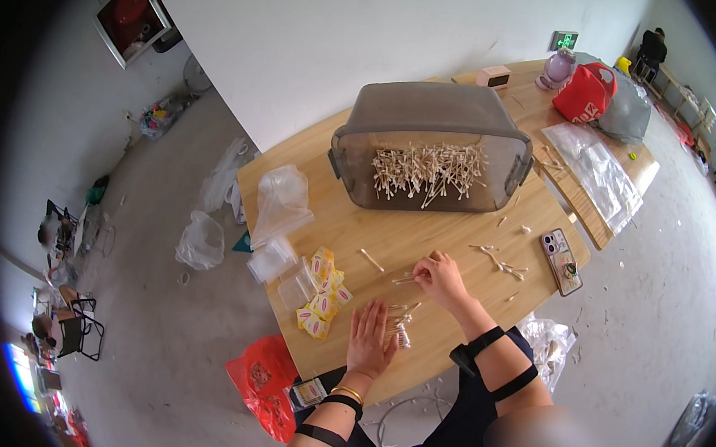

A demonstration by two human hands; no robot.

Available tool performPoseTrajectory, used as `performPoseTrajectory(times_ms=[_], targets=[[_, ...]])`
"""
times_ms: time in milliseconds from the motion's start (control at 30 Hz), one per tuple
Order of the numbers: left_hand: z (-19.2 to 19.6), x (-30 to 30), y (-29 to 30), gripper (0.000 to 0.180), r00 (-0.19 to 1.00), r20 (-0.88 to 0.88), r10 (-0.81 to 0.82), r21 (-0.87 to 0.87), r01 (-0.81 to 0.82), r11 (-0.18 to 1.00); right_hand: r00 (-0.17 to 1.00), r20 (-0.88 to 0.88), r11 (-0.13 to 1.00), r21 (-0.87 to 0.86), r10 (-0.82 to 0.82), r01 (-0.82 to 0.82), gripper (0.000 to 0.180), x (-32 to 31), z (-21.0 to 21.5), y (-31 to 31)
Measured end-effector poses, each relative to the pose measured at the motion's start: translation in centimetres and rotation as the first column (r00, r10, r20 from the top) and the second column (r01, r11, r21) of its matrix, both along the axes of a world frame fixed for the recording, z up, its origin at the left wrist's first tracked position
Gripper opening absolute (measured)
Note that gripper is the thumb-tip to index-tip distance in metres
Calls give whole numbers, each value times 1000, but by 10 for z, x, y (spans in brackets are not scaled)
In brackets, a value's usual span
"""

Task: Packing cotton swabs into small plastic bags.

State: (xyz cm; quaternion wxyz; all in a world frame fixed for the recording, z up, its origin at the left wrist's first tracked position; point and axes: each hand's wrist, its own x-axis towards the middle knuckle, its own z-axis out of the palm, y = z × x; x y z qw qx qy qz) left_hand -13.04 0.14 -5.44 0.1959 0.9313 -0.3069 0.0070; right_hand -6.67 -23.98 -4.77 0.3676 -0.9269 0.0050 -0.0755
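At the lower edge our left forearm is cut off, and a blurred patch covers the top of our right arm. A red plastic bag (262,381) lies beside our left forearm, its contents hard to make out.

Our left hand (368,347) lies palm down with its grip flat, fingers extended side by side, over a bundle of cotton swabs (404,317); the hand hides part of it, so we cannot count them. Our right hand (441,279) has its grip closed, pinching a few loose swabs (404,280) whose right ends vanish behind the fingertips. All of these are at the near side of the wooden surface (441,335).

Left of them, yellow-and-white packets (320,303) overlap one another, next to a clear plastic box (297,285) whose outline is faint. A single swab (371,259) lies apart between the hands and the bin. To the right we see a scattered cluster of swabs (503,263) and a phone (562,262).

Beyond, a grey translucent bin (431,105) rests on its side, its opening toward us, with a heap of swabs (435,167) inside; the heap's depth is unclear. Farthest off, a person in dark clothes (652,46) is too small to read.
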Motion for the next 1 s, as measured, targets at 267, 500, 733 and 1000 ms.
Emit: performPoseTrajectory(times_ms=[267, 500, 733, 1000], targets=[[-3, 1, -1, 75, 1000, -6, 15, -26, -15, 1000, 998, 28, 993, 105, 56, -59, 11, 16, -2, 54], [-4, 1, -3, 76, 1000, 1, 11, -36, -11, 999, 997, 67, 997, -72, -37, 41, 12, 49, -4, 70], [-3, 0, 2, 83, 1000, -8, 28, 1, -28, 1000, 971, 91, 972, 65, 221, -227, 12, -2, 9, 32], [-1, 3, -4, 85, 999, 19, 26, 90, -28, 996, 979, -13, 977, -64, 204, -204, 12, -53, 14, 7]])
